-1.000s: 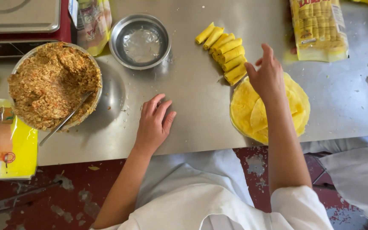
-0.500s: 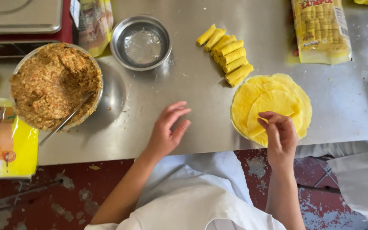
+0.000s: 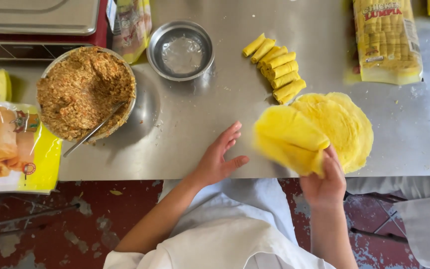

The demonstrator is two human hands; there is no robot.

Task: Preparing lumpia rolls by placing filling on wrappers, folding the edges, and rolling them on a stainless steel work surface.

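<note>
- The right hand (image 3: pixel 326 180) is at the near edge of the steel table (image 3: pixel 200 129), fingers pinched on the lower edge of a thin yellow wrapper (image 3: pixel 287 137). The sheet hangs lifted and folded over itself, blurred, to the left of the stack.
- The left hand (image 3: pixel 218 158) rests open and flat on the bare steel just left of the lifted wrapper, fingers spread, holding nothing.
- The stack of round yellow wrappers (image 3: pixel 344 124) lies on the table right behind the right hand, partly under the lifted sheet.
- At the near left, a yellow and clear packet of rolls (image 3: pixel 11 149) hangs over the table edge.
- A row of rolled yellow spring rolls (image 3: pixel 277 69) sits side by side just beyond the stack, its nearest roll touching or almost touching the stack's rim.
- Left of the hands, a metal bowl of brown minced filling (image 3: pixel 83 92) holds a spoon (image 3: pixel 93 132) whose handle leans over the near rim.
- A small shallow metal bowl (image 3: pixel 180 50) with a little clear liquid stands between the filling bowl and the rolls.
- Farther off, a clear bag of packed rolls (image 3: pixel 386 42) lies at the right, another bag (image 3: pixel 130 25) stands behind the filling bowl, and a steel tray (image 3: pixel 36 15) sits at the far left corner.
</note>
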